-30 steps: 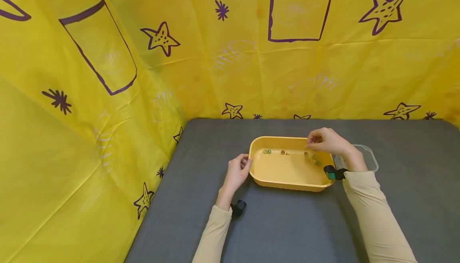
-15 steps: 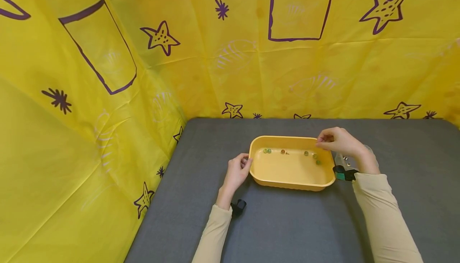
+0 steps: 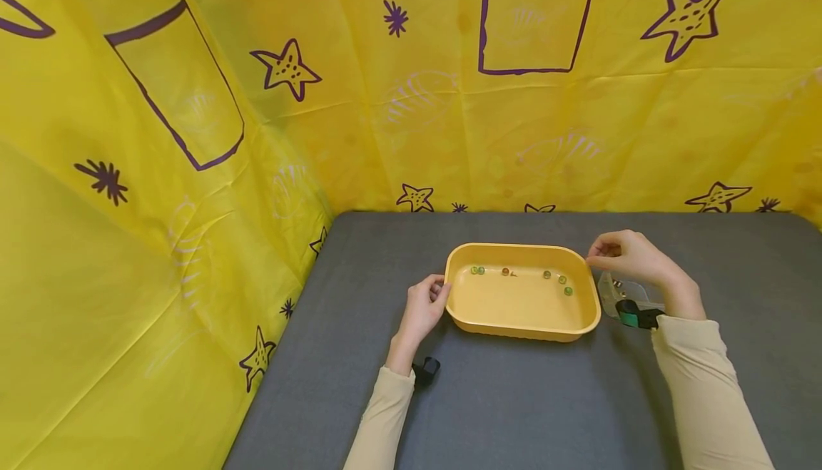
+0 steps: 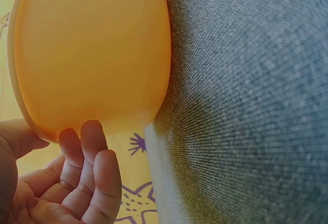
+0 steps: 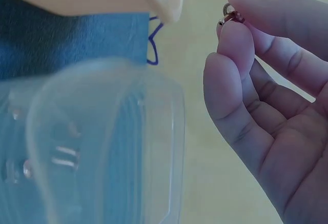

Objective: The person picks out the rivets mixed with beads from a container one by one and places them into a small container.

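A yellow plastic tub [image 3: 516,309] sits on the dark table. At its left end, my left hand [image 3: 424,309] grips the rim, the thumb at the edge and fingertips against the outer wall [image 4: 92,55]. Several glass marbles [image 3: 505,271] lie along the tub's far side, with a tiny brown piece [image 3: 513,274] beside one. My right hand [image 3: 634,254] is just past the tub's right end, above a clear plastic container [image 3: 606,297]. Between thumb and index fingertip it pinches a small coppery metal piece with a ring [image 5: 233,16].
Inside the clear container lie several small shiny pieces [image 5: 65,157], blurred in the right wrist view. The dark cloth-covered table [image 3: 501,399] extends around the tub. Yellow patterned fabric [image 3: 359,135] hangs along the back and left.
My right hand has moved rightward, from over the tub's far right corner to above the clear container. The left hand and the tub stay where they were.
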{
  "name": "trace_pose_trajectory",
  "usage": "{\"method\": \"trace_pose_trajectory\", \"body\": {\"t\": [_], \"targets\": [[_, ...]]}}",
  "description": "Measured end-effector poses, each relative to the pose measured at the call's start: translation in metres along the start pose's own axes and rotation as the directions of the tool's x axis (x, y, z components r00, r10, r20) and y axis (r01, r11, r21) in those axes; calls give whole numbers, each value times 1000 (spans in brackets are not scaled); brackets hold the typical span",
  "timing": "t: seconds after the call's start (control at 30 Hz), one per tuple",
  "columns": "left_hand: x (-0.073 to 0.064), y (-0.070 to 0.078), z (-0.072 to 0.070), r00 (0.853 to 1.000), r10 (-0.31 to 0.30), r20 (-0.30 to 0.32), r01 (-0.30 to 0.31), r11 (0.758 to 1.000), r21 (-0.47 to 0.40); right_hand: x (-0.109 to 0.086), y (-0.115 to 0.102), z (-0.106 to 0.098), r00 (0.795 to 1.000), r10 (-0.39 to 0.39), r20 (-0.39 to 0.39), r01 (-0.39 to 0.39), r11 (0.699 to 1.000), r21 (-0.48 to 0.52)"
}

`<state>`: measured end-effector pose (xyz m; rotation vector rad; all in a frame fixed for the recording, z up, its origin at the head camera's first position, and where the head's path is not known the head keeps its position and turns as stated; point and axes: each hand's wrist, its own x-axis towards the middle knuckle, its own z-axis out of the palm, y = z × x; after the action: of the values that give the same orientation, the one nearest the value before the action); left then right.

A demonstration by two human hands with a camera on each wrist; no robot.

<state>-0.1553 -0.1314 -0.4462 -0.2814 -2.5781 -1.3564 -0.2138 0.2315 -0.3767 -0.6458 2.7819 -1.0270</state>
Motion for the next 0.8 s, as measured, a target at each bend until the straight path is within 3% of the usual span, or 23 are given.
{"method": "trace_pose_trajectory", "body": {"t": [0.8], "targets": [[-1, 1, 0, 1000, -13, 6, 13, 1000, 6, -28, 21, -8, 998, -16, -57, 11, 997, -78]]}}
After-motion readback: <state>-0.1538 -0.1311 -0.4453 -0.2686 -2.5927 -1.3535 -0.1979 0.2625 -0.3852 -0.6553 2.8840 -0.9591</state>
